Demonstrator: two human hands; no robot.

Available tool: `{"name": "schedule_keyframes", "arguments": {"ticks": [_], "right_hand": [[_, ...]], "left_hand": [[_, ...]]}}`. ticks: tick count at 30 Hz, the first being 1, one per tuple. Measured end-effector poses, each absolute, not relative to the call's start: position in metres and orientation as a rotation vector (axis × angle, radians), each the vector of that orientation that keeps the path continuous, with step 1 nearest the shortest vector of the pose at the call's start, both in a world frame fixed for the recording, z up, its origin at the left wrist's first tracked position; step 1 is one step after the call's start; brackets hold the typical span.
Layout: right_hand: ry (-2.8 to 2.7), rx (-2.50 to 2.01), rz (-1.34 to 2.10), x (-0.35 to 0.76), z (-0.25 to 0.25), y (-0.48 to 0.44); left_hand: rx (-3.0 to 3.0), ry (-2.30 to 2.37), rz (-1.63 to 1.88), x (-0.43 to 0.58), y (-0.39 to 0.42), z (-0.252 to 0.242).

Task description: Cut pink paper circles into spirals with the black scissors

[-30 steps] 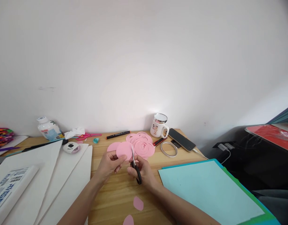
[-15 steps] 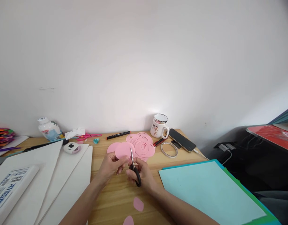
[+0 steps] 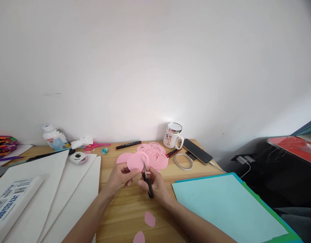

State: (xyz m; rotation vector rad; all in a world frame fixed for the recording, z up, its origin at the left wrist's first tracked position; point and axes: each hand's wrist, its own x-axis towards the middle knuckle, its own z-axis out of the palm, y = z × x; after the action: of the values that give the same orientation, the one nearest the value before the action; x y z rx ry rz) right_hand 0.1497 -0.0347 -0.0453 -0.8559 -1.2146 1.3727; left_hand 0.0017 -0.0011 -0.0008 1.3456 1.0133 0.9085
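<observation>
My left hand [image 3: 121, 177] pinches a round pink paper disc [image 3: 135, 162] by its lower left edge, raised over the table. In my right hand [image 3: 155, 184] is a pair of black-handled scissors [image 3: 147, 184], its blades pointing up at the right side of the disc. Behind the hands lies a pile of pink paper rings [image 3: 157, 158], partly covered by the disc. Another pink piece [image 3: 123, 157] shows to the left of the disc. Two small pink petal-shaped pieces rest nearer to me, one petal [image 3: 150, 219] beyond the other [image 3: 139, 237].
A lidless-looking white mug [image 3: 172, 135], a phone [image 3: 198, 151] on a cable and a tape-like ring [image 3: 183, 161] stand at the back right. Pale blue sheets [image 3: 226, 206] lie right, white boards [image 3: 76, 202] left. A marker [image 3: 128, 145] and pink scissors [image 3: 96, 145] lie along the wall.
The scissors have turned slightly and their blades look closer together. The disc and both hands shifted slightly right; the whole view also moved a little.
</observation>
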Motion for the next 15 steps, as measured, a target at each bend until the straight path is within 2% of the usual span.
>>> {"name": "schedule_keyframes", "arguments": {"ticks": [15], "right_hand": [[-1.177,-0.883,1.411,0.1465,-0.0465,-0.0360]], "left_hand": [[1.267,0.971,0.950,0.0017,-0.0007,0.0036]]}}
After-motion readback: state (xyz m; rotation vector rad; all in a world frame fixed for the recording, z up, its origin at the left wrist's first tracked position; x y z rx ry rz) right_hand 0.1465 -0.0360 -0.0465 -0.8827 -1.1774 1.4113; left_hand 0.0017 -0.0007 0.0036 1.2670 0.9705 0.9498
